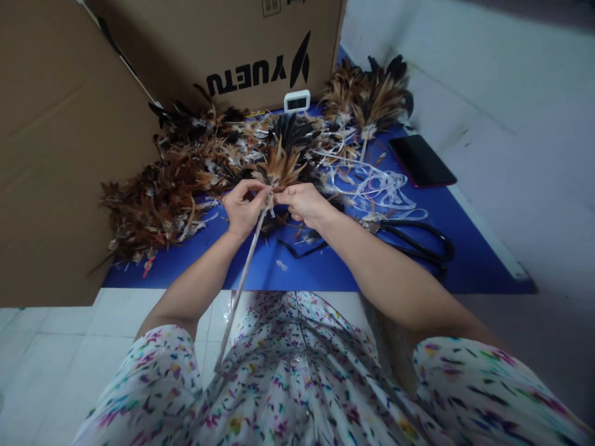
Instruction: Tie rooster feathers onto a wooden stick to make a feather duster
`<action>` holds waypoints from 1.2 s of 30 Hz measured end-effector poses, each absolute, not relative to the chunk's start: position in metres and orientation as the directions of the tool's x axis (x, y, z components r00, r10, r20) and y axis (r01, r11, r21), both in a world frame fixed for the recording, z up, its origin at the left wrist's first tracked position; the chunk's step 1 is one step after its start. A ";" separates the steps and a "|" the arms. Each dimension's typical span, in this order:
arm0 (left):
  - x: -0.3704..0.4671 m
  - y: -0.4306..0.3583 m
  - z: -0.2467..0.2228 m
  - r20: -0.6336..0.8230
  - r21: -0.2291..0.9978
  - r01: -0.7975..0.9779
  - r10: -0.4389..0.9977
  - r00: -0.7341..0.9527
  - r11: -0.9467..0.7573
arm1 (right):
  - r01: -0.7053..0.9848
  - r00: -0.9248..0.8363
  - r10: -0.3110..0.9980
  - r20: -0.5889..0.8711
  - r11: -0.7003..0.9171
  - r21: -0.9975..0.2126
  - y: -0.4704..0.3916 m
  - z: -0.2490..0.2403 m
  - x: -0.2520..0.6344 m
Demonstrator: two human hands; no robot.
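Note:
A thin pale stick (242, 279) runs from my lap up to a tuft of brown and black feathers (279, 166) at its top end. My left hand (242, 207) pinches the stick just below the feathers. From the other side, my right hand (304, 203) grips the feather base, its fingertips almost meeting the left hand's. Both hands hover over a blue table surface (325, 266).
A heap of loose brown feathers (158, 198) lies at the left, finished feather bunches (367, 99) at the back right. White ribbon scraps (376, 189), black scissors (418, 241), a phone (421, 161), a small white timer (296, 101) and a cardboard box (223, 43) surround them.

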State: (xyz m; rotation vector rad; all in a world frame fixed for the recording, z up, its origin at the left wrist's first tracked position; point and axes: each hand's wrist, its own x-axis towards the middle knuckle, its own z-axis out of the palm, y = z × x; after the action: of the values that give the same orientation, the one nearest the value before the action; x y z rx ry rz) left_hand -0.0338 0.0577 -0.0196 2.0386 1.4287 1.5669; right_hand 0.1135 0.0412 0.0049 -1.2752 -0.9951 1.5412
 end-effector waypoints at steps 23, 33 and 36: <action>-0.050 0.080 -0.035 0.699 0.439 0.524 0.644 0.311 -0.730 | 0.621 -0.147 0.961 0.233 0.273 -0.735 0.052 -0.014 0.126; -0.047 0.084 -0.041 0.587 0.562 0.499 0.743 0.321 -0.660 | 0.494 -0.127 0.980 0.154 0.197 -0.847 0.049 -0.018 0.128; -0.045 0.084 -0.040 0.551 0.595 0.486 0.765 0.333 -0.640 | 0.508 -0.134 0.982 0.134 0.185 -0.841 0.049 -0.016 0.129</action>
State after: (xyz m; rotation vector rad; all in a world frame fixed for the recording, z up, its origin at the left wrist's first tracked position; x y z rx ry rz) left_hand -0.0446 0.0842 -0.0404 2.2789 1.1145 1.2112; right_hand 0.1293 0.0492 -0.0161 -1.4128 -1.7473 0.8400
